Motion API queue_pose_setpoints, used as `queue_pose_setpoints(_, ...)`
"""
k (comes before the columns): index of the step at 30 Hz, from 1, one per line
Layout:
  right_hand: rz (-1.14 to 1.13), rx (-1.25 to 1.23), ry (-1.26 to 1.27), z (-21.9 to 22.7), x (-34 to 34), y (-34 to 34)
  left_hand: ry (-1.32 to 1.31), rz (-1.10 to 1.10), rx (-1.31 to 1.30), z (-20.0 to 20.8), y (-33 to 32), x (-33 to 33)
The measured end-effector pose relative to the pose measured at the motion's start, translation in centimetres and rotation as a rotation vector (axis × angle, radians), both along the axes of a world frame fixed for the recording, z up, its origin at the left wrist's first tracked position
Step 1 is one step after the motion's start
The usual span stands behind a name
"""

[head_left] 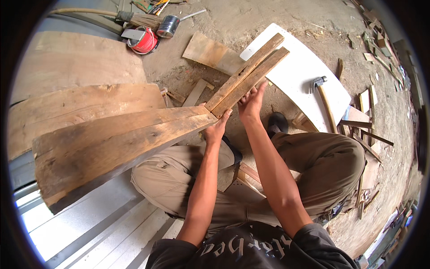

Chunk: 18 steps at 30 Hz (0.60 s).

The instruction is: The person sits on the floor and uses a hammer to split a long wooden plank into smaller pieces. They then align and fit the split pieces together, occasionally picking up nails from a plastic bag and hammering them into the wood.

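Observation:
A long weathered wooden beam stretches to the left in front of me. Its right end meets two narrow wooden boards lying side by side and pointing away to the upper right. My left hand grips the wood at that joint, thumb on the edge and the other fingers mostly hidden underneath. Farther along, my right hand is closed around the near narrow board from below, with some fingertips out of sight. A claw hammer lies on a white panel to the right of the boards.
Broad wooden sheets lie at the left. A red pail, a dark tin can and a broom are at the far left. Loose offcuts litter the floor on the right. Metal slats sit at the lower left.

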State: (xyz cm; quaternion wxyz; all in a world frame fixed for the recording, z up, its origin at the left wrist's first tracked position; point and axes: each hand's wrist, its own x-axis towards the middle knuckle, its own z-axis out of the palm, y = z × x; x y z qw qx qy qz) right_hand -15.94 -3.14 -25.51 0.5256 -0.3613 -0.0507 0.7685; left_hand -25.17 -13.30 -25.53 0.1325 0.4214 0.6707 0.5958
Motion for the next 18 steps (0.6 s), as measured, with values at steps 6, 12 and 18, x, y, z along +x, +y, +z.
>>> queue_pose_setpoints(6,-0.067,0.143,-0.303,4.0,0.0,0.0,0.068,0.006,0.029,-0.1,-0.1,0.9)
queue_pose_setpoints(12,-0.023,0.162,-0.449,4.6,1.1,-0.5,0.134,-0.008,0.055,0.2,0.1,1.0)
queue_pose_setpoints(18,0.006,0.193,-0.511,5.2,2.2,-0.8,0.107,-0.065,-0.064,0.3,-0.2,1.0)
